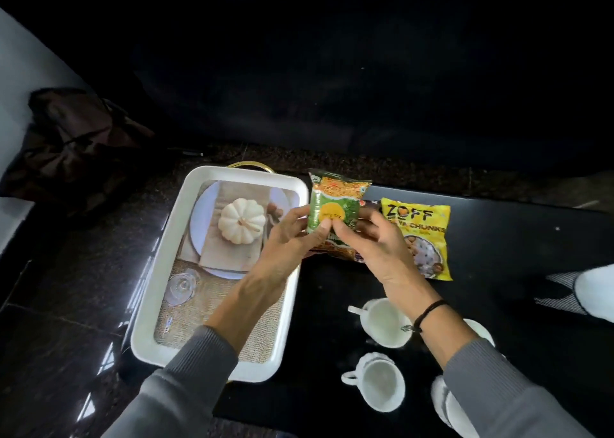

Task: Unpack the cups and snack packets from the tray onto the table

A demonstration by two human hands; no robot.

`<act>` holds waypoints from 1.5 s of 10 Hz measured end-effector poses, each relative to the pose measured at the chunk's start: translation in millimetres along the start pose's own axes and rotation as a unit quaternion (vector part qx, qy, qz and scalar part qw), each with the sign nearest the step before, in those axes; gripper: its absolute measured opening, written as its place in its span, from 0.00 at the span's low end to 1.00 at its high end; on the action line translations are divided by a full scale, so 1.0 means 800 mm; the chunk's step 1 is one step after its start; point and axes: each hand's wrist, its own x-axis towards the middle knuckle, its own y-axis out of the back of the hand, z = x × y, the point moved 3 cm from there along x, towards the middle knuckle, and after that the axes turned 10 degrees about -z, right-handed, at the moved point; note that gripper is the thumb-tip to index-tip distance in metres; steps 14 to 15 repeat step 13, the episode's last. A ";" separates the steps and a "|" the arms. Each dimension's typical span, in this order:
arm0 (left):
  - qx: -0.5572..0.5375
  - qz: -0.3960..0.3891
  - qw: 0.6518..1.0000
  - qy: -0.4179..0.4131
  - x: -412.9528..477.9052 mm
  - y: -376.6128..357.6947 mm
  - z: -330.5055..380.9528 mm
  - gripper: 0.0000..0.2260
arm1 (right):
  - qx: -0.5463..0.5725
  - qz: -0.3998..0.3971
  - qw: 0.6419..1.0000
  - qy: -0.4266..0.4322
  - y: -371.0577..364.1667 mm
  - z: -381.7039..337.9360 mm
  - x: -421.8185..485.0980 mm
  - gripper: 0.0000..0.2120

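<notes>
While both hands meet above the counter edge, the scene reads as follows.

Green packet: the green and orange snack packet (334, 205) is held upright between the tray and the yellow packet, its top edge toward the far side of the counter.
Left hand: the left hand (292, 235) grips the left edge of the green packet, fingers (300, 213) closed on the wrapper, the forearm crossing over the right rim of the tray.
Right hand: the right hand (372, 241) grips the lower right part of the same packet, thumb on its front face and fingers closed behind it; a dark band (428, 311) sits on the wrist.
Tray: the white rectangular tray (156, 284) lies at the left, partly over the counter edge, with a gold handle (251, 165) at its far end; its floor shows a printed pumpkin picture, with no loose items visible on it.
Yellow packet: the yellow snack packet (422, 238) lies flat on the black counter (515, 238), just right of the hands.
Another packet: a further wrapper (335, 255) lies under the hands, mostly hidden.
Cups: one white cup (382, 321) stands on the counter under the right forearm; a second white cup (378, 384) stands nearer the person; parts of more white crockery (478, 331) show beside the right sleeve.
</notes>
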 end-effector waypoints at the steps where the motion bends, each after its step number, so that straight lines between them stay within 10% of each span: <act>1: 0.017 -0.005 1.000 0.021 0.016 -0.067 -0.001 0.14 | 0.017 0.056 0.998 -0.016 0.061 0.008 -0.028 0.19; 6: 0.246 -0.020 0.963 0.108 0.102 -0.300 -0.071 0.15 | -0.173 0.202 0.958 -0.110 0.273 0.055 -0.083 0.19; 12: 0.479 0.013 0.877 -0.020 0.074 -0.275 -0.039 0.09 | -0.513 0.186 0.838 0.004 0.213 0.014 -0.087 0.06; 15: 0.507 0.030 0.861 -0.021 0.061 -0.262 -0.036 0.10 | -0.501 0.183 0.846 0.012 0.199 0.011 -0.091 0.07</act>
